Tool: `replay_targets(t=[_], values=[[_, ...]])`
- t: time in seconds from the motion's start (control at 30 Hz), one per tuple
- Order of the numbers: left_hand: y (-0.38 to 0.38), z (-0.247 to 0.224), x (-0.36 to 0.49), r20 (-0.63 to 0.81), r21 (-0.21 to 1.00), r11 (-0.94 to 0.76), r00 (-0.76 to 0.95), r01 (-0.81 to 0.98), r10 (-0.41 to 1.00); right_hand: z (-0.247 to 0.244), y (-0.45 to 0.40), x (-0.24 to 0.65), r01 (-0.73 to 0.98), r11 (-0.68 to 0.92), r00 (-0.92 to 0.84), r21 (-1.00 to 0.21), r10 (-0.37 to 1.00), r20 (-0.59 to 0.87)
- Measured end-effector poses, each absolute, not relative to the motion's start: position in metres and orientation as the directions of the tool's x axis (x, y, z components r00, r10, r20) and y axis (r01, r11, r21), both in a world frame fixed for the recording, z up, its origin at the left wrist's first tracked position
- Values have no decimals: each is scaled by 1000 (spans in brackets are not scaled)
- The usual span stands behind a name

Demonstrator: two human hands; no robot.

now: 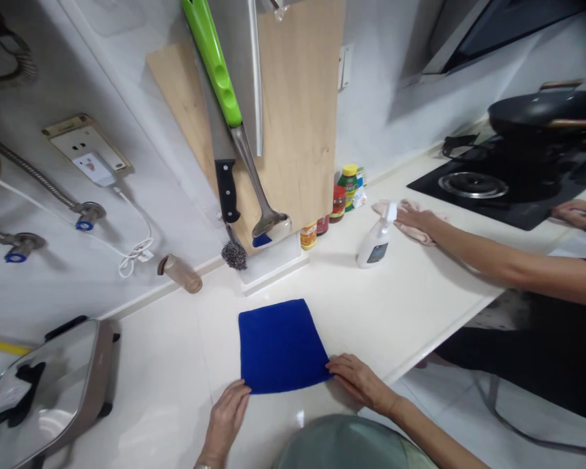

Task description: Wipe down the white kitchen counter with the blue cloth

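A blue cloth (283,345) lies flat on the white countertop (176,378), folded into a rough square. My left hand (227,413) pinches its near left corner between thumb and fingers. At the near right corner, my right hand (359,381) grips the edge in the same way. Beyond the cloth to the right stands a white spray bottle (375,242), upright and apart from both hands.
A co-worker's hand (413,218) presses a pale cloth (420,236) on the counter near the black cooktop (512,176), where a wok (542,120) sits. An electric pan (90,371) stands at left. A ladle (251,169) and knife (227,189) hang before wooden boards (297,98).
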State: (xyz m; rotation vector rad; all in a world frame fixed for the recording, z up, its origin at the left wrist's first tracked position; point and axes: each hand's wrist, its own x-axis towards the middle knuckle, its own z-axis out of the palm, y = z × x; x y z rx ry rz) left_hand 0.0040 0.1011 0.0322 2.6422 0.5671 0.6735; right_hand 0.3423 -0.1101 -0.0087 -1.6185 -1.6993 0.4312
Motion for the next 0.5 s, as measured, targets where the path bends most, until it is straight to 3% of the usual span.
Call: replay_targets(t=[0.2,0.37,0.5], values=[[64,40,-6,172,595,-730,834,336,524,-1,-135,343,584,-21,112,-812,992,55],[75,55,5,148,631,-637,738,442,658,7,-112,350,441,-96,270,-893,962,30],[116,69,41,105,666,-509,607,546,788,18,-59,366,494,-225,442,-840,897,19]])
